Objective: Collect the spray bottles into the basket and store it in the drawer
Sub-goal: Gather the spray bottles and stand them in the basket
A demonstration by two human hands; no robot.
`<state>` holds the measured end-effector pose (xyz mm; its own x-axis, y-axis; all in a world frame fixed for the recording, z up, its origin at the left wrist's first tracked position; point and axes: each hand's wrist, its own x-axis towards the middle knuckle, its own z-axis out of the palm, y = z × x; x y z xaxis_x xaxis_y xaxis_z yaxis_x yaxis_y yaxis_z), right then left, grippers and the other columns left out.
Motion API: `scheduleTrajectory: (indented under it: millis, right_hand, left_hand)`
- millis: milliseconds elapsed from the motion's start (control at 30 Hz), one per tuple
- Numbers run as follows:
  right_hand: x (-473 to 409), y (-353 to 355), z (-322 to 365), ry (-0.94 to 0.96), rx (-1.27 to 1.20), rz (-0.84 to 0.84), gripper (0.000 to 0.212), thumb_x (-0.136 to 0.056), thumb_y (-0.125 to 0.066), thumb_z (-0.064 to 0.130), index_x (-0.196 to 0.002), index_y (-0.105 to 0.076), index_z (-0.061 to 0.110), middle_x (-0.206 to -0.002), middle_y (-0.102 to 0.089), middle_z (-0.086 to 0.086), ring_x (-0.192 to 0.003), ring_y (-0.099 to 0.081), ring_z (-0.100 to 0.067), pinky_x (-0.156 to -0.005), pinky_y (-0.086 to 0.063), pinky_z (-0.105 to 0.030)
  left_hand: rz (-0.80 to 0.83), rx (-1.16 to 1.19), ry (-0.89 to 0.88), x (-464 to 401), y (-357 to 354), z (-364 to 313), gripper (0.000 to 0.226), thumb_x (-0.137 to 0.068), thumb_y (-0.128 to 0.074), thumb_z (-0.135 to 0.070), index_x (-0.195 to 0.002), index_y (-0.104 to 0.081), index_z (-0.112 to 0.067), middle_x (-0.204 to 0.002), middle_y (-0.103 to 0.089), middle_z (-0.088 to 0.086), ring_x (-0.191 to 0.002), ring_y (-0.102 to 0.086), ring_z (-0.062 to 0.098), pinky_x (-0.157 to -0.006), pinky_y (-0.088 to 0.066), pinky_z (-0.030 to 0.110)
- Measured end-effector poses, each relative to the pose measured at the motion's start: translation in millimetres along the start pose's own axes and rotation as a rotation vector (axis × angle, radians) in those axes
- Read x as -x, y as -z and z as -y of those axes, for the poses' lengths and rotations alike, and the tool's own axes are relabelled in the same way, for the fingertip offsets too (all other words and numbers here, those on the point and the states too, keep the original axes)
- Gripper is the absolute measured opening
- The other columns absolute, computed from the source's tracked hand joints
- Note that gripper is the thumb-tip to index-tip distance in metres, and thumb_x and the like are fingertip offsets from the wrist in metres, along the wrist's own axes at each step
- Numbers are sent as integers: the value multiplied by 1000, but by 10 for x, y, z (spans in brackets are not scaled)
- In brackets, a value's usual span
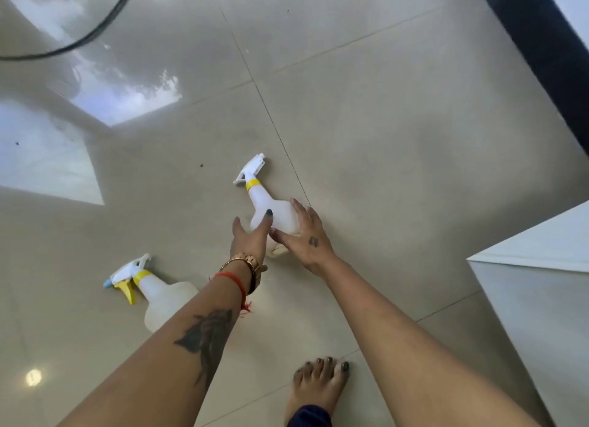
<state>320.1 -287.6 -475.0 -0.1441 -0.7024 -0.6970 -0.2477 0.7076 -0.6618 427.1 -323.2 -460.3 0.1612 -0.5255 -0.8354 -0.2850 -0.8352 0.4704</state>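
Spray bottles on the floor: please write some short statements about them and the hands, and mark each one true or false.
1. Both spray bottles lie on their sides on the tiled floor. True.
2. The near spray bottle has a yellow trigger. True.
3. The far spray bottle already sits in a basket. False: it lies on the floor, and no basket is in view.
4. The left hand and the right hand are both spread open at the far spray bottle. True.
5. The right hand reaches for the near spray bottle. False: no hand touches that bottle.
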Motion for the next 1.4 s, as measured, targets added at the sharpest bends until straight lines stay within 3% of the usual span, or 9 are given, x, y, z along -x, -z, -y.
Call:
scheduleTrajectory:
  millis: [167,400,467,567,667,833,1000,1133,1400]
  right_hand:
    - [-13,-54,-28,18,-120,3,85,-74,-65,49,-143,-17,42,-142,-40,2,-122,-44,-16,-93,-39,-28]
    - [432,168,337,172,-159,-142,81,-74,-68,43,-141,-24,40,-139,-42,4,-122,-48,-17,-99,-46,-38]
    - [670,318,534,246,-171,-210,80,-73,-68,44,-140,-24,44,-139,-41,8,-122,-47,-13,-98,-47,-39]
    - [1081,591,866,360,-196,-332,76,-76,-67,43,-137,-22,50,-134,-38,20,-118,-41,4,-98,-46,-29]
    - [1553,962,1235,488,-206,-508,77,-78,-66,37,-140,-22,45,-129,-36,24,-116,-35,17,-92,-42,-11]
    - [2533,1717,1862,696,-235,-826,79,-77,-67,35,-143,-24,34,-133,-36,21,-126,-41,-3,-93,-51,-27]
    - [3596,2437,2083,763,-257,-1093,78,-77,-69,34,-143,-27,27,-139,-38,16,-128,-41,-2,-93,-52,-29]
    - [4418,2852,1934,753,-238,-1306,80,-76,-73,29,-143,-29,27,-138,-34,26,-130,-38,2,-95,-51,-34]
    - [5629,3105,1352,641,-256,-1546,81,-74,-74,26,-142,-30,25,-142,-41,11,-131,-42,-12,-93,-51,-39]
  left_hand:
    - [79,141,27,-62,-51,46,64,-83,-56,-50,-138,-31,-28,-138,-46,8,-112,-56,34,-77,-54,42]
    - [120,219,-127,405,37,-243,53,-82,-62,-43,-128,-41,-29,-124,-55,4,-103,-62,27,-85,-54,46]
    - [146,204,-225,697,50,-451,56,-78,-67,-41,-127,-41,-30,-122,-57,1,-100,-63,21,-73,-59,36]
    - [199,204,-380,1245,62,-820,53,-75,-72,-34,-118,-42,-35,-118,-59,-1,-95,-64,13,-59,-57,24]
    - [277,183,-518,1888,38,-1266,61,-66,-77,-35,-118,-44,-38,-120,-60,1,-100,-65,18,-69,-57,31]
    - [416,88,-767,3105,-94,-1991,82,-52,-77,-47,-126,-45,-36,-124,-61,2,-101,-65,18,-85,-55,42]
    - [616,19,-962,4315,-417,-2332,79,-47,-76,-51,-120,-48,-43,-120,-62,-3,-89,-69,6,-80,-57,39]
    - [793,-37,-1048,5176,-762,-2263,82,-48,-76,-50,-124,-46,-41,-121,-62,-3,-90,-69,9,-75,-58,33]
    - [1078,-164,-1117,6222,-1243,-1682,82,-50,-72,-52,-126,-44,-40,-123,-61,-2,-91,-69,10,-71,-58,26]
